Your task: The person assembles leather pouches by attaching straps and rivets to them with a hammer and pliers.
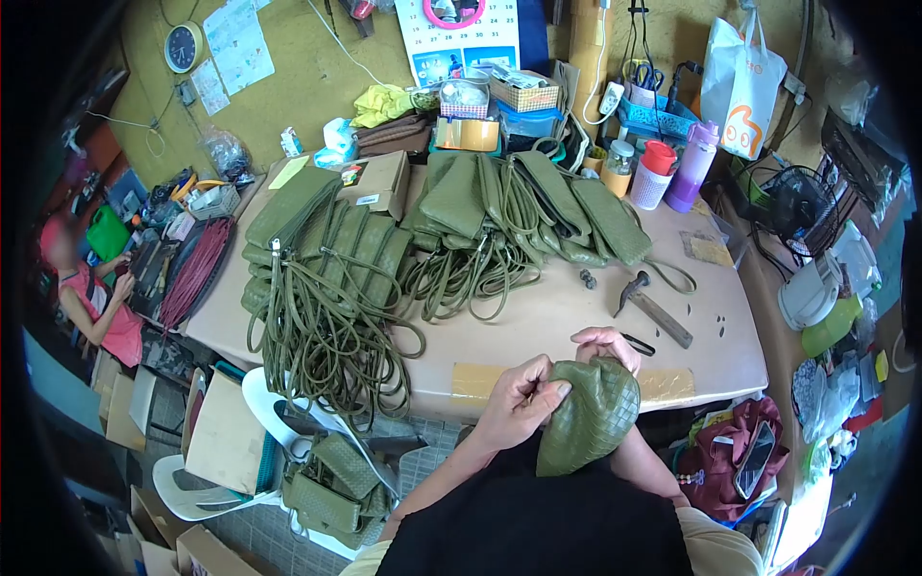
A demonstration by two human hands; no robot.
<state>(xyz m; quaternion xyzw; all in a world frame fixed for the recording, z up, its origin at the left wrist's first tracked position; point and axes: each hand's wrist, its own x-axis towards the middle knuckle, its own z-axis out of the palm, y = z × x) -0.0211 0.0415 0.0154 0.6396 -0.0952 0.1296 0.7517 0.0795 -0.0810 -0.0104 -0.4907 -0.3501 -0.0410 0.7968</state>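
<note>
An olive-green woven bag (591, 418) hangs over my lap at the table's front edge, its top bent over. My left hand (521, 401) pinches its upper left side between thumb and fingers. Behind the bag's upper right part is my right hand (612, 348), its curled fingers showing above the green material and its palm hidden. Beyond my hands, a hammer (661, 313) and a small black loop (639, 345) lie on the tabletop.
Piles of green bags (360, 245) with long straps cover the table's left and back. Cups and a purple bottle (693, 168) stand at the back right. A white chair (264, 389) holds more green bags. Another person (96, 298) sits far left.
</note>
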